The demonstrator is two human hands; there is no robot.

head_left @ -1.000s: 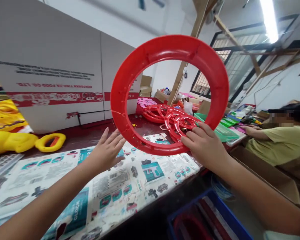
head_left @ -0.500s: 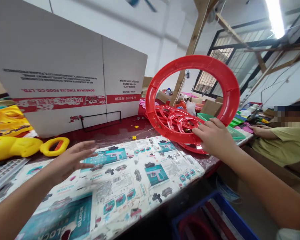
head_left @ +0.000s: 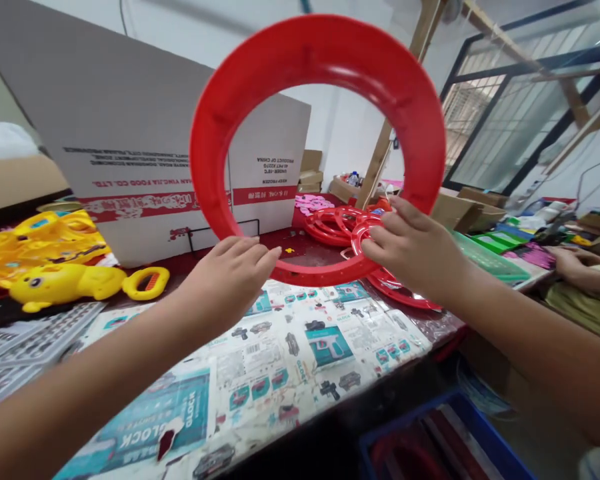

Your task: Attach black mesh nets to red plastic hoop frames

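Head view: left hand (head_left: 230, 280) and right hand (head_left: 413, 250) pinch a red plastic ring (head_left: 310, 53), fingers curled on its lower rim, the rest above them. A printed sheet (head_left: 265, 353) (lettered GLOCK) lies below.

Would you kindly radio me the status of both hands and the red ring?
Left hand, right hand on red ring. Ring raised above printed sheet. More rings lying behind.
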